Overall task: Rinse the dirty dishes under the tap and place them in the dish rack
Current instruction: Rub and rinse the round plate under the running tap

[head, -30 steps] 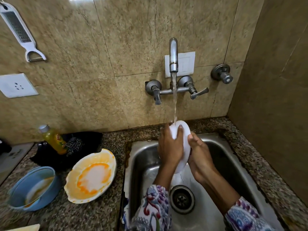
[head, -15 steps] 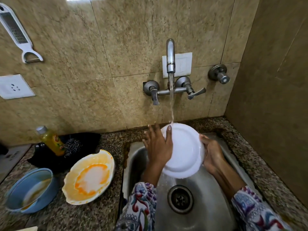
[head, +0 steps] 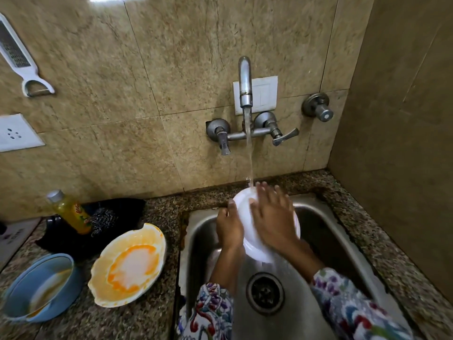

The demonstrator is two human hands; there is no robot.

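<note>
Fingers of the left hand clamp the white plate's rim at 9 o'clock; the right hand lies spread and flat on its face, apparently rubbing. The plate tilts over the sink under the tap's stream: rinsing is underway. Next comes the rack, which is not visible; the orange-stained dish and blue bowl wait on the desk.

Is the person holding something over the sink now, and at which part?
Yes, a white plate. The left hand grips its left rim, thumb on the face. The right hand lies flat across the face, apparently rubbing rather than gripping.
</note>
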